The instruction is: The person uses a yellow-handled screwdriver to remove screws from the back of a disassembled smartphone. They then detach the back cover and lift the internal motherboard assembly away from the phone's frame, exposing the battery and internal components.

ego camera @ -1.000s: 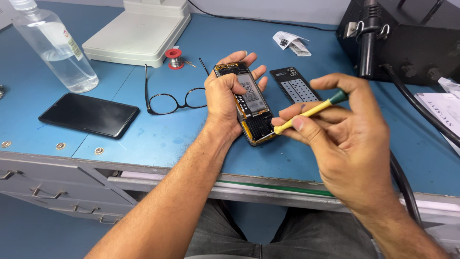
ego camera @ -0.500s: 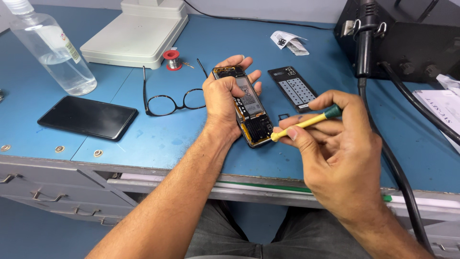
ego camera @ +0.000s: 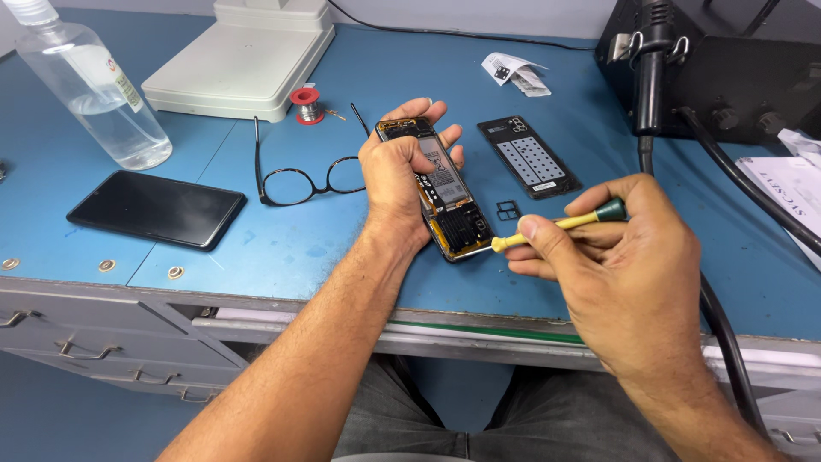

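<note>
My left hand (ego camera: 395, 175) grips an opened phone (ego camera: 445, 192) with its back off, showing the battery and boards, held flat on the blue bench (ego camera: 342, 248). My right hand (ego camera: 620, 257) holds a small screwdriver (ego camera: 560, 224) with a yellow shaft and green cap. Its tip touches the lower right edge of the phone. The phone's black back panel (ego camera: 528, 157) lies just right of the phone, and a small black frame part (ego camera: 508, 210) lies between them.
A pair of glasses (ego camera: 299, 180), a second black phone (ego camera: 156, 209), a clear bottle (ego camera: 94, 85), a red solder spool (ego camera: 306, 103) and a white device base (ego camera: 244, 56) lie to the left. A black station with cables (ego camera: 727, 73) stands at the right.
My right hand has drawn lower and nearer with the screwdriver, its tip staying at the phone's lower end. The left hand keeps holding the phone still.
</note>
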